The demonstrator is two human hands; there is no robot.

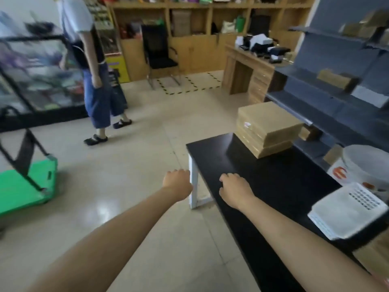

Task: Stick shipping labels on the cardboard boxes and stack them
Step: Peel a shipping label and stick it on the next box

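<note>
At the far end of the black table (273,182) sits a stack of flat cardboard boxes (268,128), their edges roughly squared, with a small white label (247,124) on the near left corner of the top box. The stack lies well ahead of both hands and to their right, nearer the right hand than the left, with bare tabletop between.

The whole view is smeared by motion, so the number of boxes in the stack cannot be counted with confidence and the print on the label is unreadable. More cardboard boxes on the grey shelving (336,98) at right are only blurred tan shapes. A white basket (347,209) lies on the table's near right edge, and behind it a pale tub (366,163) is cut off by the frame. The fingertips of both hands are hidden behind the knuckles.

The left hand (176,184) hangs over the floor just beside the table's white leg (194,186), fingers curled under, holding nothing visible. The right hand (235,188) is above the table's near left part, fingers likewise curled downward, empty as far as can be seen; whether it touches the surface cannot be told. The two hands are apart.
</note>
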